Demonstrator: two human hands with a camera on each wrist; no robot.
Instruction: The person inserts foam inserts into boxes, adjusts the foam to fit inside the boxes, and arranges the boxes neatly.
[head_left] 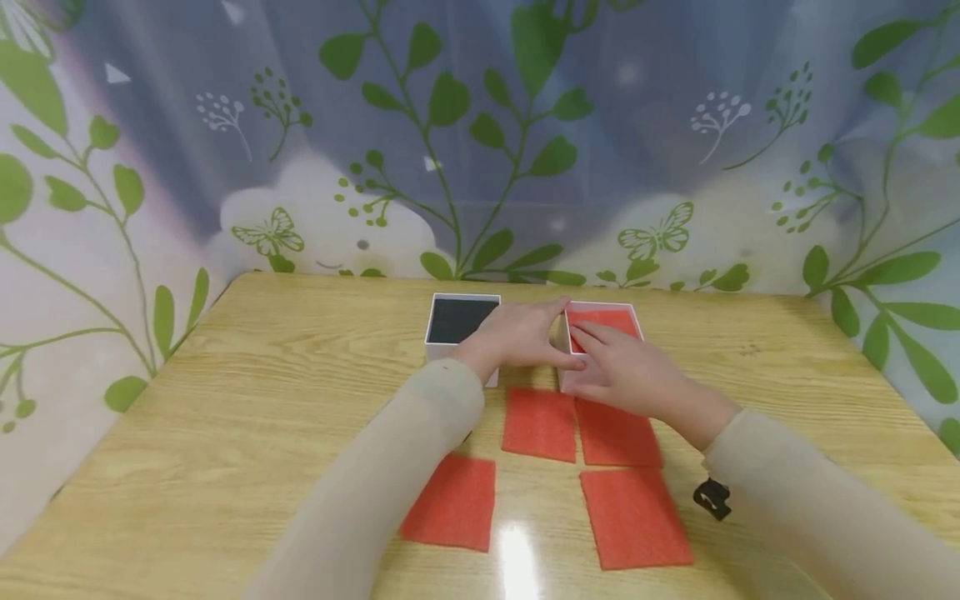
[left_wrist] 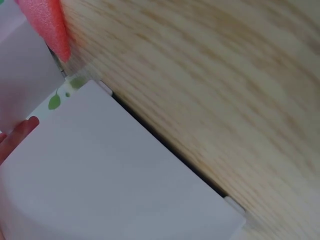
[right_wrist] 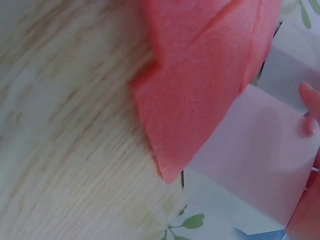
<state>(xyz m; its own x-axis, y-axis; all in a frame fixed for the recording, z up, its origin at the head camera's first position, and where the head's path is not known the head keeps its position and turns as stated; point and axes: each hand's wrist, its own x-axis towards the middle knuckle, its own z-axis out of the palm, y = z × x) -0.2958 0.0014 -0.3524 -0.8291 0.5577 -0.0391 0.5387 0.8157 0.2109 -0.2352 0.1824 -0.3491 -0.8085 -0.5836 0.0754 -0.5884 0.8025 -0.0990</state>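
Two white boxes stand at the far middle of the wooden table. The left box has a dark inside. The right box holds a red foam sheet. My left hand lies between the boxes, its straight fingers against the right box's left wall; a fingertip touches a white box wall. My right hand lies over the right box's front, its fingers pressing on the foam inside. In the right wrist view, red foam overlaps a white wall beside a fingertip.
Several loose red foam squares lie on the table nearer me: two side by side and two closer. A leaf-print curtain closes off the back and sides. Bare wood stretches left and right.
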